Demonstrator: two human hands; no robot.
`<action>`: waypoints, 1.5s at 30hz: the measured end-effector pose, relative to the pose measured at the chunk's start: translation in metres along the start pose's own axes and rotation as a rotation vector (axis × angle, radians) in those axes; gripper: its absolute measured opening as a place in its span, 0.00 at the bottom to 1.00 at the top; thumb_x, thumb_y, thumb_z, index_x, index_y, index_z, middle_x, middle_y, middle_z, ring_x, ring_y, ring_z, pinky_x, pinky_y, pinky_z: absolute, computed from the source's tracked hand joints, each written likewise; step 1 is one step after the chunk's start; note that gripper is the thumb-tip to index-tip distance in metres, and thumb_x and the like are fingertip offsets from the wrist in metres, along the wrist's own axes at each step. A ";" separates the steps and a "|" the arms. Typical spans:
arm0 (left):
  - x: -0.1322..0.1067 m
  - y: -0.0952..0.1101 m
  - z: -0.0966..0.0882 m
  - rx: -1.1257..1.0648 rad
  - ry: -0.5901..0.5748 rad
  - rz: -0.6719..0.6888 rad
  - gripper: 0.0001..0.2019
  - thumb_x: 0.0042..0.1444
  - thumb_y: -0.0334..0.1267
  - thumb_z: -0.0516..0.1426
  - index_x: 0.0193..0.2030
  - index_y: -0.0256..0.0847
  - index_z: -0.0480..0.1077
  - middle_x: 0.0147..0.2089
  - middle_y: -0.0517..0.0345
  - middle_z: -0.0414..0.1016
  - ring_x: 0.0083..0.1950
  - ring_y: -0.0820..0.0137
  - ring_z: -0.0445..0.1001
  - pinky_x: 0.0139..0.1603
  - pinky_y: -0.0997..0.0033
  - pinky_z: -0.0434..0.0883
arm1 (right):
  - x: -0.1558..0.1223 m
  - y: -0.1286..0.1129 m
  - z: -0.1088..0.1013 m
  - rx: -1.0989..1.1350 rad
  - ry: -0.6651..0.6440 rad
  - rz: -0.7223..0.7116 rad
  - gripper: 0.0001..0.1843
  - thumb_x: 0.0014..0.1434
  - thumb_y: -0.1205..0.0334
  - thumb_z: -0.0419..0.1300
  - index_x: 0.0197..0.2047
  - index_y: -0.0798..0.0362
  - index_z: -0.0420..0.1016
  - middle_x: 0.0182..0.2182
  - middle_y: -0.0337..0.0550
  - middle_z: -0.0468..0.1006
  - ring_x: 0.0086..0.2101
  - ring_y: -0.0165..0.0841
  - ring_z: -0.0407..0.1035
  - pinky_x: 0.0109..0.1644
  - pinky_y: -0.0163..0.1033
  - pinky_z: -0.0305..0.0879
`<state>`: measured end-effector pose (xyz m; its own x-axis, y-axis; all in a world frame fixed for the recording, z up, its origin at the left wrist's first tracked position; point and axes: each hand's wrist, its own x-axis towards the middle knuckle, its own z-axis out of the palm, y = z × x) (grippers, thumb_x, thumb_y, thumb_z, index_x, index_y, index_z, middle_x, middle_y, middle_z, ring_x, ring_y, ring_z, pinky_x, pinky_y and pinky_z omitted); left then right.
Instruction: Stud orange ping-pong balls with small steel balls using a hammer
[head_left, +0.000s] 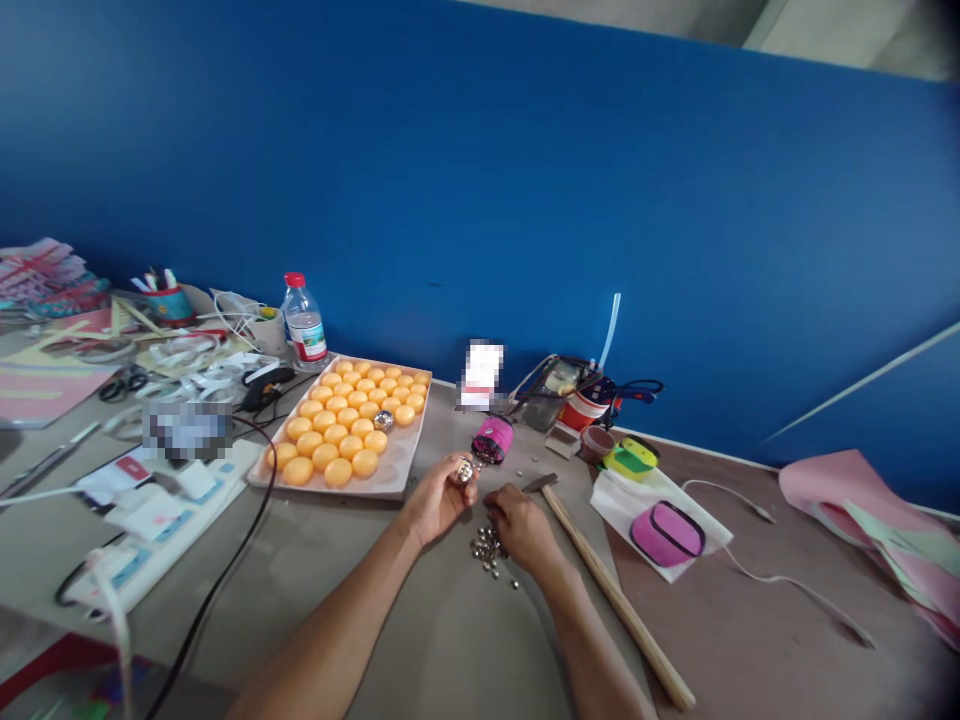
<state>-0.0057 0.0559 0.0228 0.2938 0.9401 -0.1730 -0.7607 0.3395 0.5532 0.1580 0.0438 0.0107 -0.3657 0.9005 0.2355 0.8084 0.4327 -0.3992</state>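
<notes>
My left hand [439, 495] is closed around a small ball covered in shiny silver studs [465, 470], held just above the table. My right hand [521, 525] rests on the table with its fingers curled over a little heap of silver studs [487, 548]; what its fingertips pinch is hidden. A white tray [390, 478] left of my hands carries many orange balls [349, 420] and one silver-studded ball [383, 420]. A pink pot [493, 439] stands just behind my hands.
A wooden-handled hammer [600, 575] lies right of my right hand. A water bottle [304, 325], scissors, white rings and cables crowd the left. A pink pouch [666, 533] on white paper, a cup of tools [585, 405] and pink sheets [862, 500] lie right. A blue wall stands behind.
</notes>
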 end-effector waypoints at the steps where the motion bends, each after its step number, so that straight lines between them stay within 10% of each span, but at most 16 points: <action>1: 0.000 0.000 0.001 -0.017 0.005 -0.012 0.11 0.51 0.38 0.57 0.40 0.35 0.67 0.30 0.55 0.69 0.23 0.76 0.66 0.24 0.75 0.63 | 0.000 0.000 0.000 0.007 -0.009 0.014 0.11 0.53 0.73 0.52 0.33 0.52 0.74 0.32 0.41 0.75 0.33 0.29 0.70 0.39 0.31 0.62; 15: -0.001 0.003 0.001 -0.118 -0.061 -0.056 0.19 0.51 0.31 0.55 0.51 0.38 0.65 0.26 0.59 0.65 0.28 0.72 0.68 0.28 0.72 0.65 | 0.001 0.007 0.004 0.150 0.015 0.067 0.11 0.48 0.76 0.49 0.28 0.55 0.70 0.28 0.42 0.72 0.31 0.30 0.67 0.37 0.32 0.60; 23: -0.001 -0.001 -0.001 0.051 -0.047 -0.018 0.15 0.53 0.40 0.58 0.46 0.37 0.65 0.34 0.54 0.70 0.25 0.77 0.66 0.26 0.76 0.63 | 0.003 0.004 0.005 0.506 0.257 0.145 0.07 0.47 0.71 0.49 0.27 0.53 0.66 0.30 0.44 0.74 0.32 0.33 0.68 0.37 0.36 0.63; 29: 0.001 -0.003 -0.002 0.091 -0.027 -0.049 0.20 0.53 0.52 0.55 0.42 0.36 0.66 0.30 0.57 0.68 0.22 0.78 0.64 0.23 0.78 0.61 | 0.007 0.002 0.003 0.898 0.241 0.408 0.04 0.49 0.61 0.56 0.28 0.52 0.64 0.14 0.30 0.63 0.16 0.27 0.58 0.21 0.32 0.53; 45: 0.005 -0.014 -0.002 0.306 0.029 -0.027 0.25 0.51 0.61 0.49 0.32 0.36 0.65 0.20 0.62 0.64 0.17 0.76 0.59 0.17 0.76 0.54 | 0.006 -0.023 0.000 1.330 0.144 0.372 0.08 0.46 0.60 0.62 0.29 0.54 0.68 0.19 0.33 0.69 0.19 0.24 0.60 0.25 0.32 0.56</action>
<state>0.0051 0.0558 0.0128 0.2919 0.9327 -0.2117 -0.5417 0.3437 0.7671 0.1368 0.0393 0.0214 -0.1118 0.9936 -0.0141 -0.2252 -0.0392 -0.9735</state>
